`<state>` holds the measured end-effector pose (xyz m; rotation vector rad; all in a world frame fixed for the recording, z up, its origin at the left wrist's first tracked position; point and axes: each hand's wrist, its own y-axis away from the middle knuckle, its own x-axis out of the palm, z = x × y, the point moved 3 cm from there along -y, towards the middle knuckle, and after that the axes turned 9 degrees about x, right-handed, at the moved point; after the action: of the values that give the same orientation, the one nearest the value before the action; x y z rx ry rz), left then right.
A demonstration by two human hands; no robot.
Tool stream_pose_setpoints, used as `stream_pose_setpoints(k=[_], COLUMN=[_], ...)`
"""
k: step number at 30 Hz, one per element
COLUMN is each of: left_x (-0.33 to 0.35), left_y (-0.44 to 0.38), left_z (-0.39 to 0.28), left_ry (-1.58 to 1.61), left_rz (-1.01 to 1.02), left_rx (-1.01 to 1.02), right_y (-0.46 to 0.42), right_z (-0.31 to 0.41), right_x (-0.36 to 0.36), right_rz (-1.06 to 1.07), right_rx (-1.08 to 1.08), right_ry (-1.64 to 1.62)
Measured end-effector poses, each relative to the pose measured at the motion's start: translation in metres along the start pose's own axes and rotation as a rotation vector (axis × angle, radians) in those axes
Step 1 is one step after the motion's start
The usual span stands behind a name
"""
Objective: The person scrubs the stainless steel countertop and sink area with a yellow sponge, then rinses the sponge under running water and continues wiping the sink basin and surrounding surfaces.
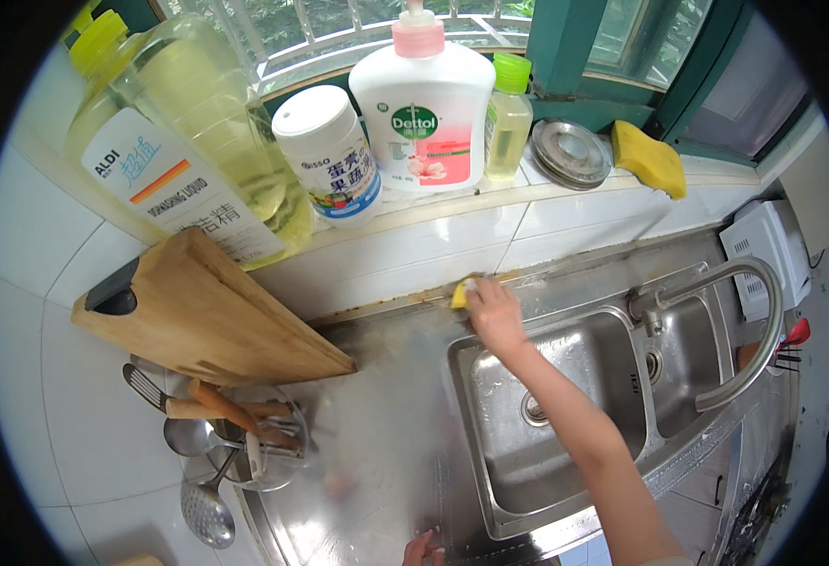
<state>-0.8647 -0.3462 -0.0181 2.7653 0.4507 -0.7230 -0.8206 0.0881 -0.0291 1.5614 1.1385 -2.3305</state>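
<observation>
My right hand (496, 311) reaches to the back edge of the steel countertop, its fingers closed on a small yellow sponge (461, 293). The sponge presses on the stained seam where the counter meets the white tile wall, just behind the left corner of the double sink (556, 467). At the bottom edge of the view my left hand (423, 550) shows only partly, by its fingers, near the front of the counter (386, 424); whether it holds anything cannot be seen.
A wooden cutting board (244, 318) leans at the left, beside a clear utensil holder (301, 439). On the sill stand a dish liquid bottle (173, 184), a white jar (326, 156), a pump bottle (421, 106) and a yellow sponge (648, 159). A curved faucet (775, 318) arches over the sink's right side.
</observation>
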Motion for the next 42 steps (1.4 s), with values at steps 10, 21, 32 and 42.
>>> stream_pose_setpoints(k=[10,21,32,42], left_x=[0.006,0.009,0.003,0.003], left_y=[-0.010,-0.018,-0.030,-0.017], left_z=[0.006,0.006,-0.005,0.000], left_ry=[0.074,0.163,0.153,0.058], left_rz=[0.068,0.061,0.047,0.086], left_rx=[-0.122,-0.161,-0.126,-0.021], right_y=[0.004,0.007,0.005,-0.009], right_z=[0.014,-0.007,-0.006,0.079], right_x=[0.016,0.001,0.007,0.042], right_rz=[-0.048,0.021,-0.011,0.026], right_rx=[0.102,0.205,0.227,0.184], right_ry=[-0.100,-0.065,-0.104,-0.238])
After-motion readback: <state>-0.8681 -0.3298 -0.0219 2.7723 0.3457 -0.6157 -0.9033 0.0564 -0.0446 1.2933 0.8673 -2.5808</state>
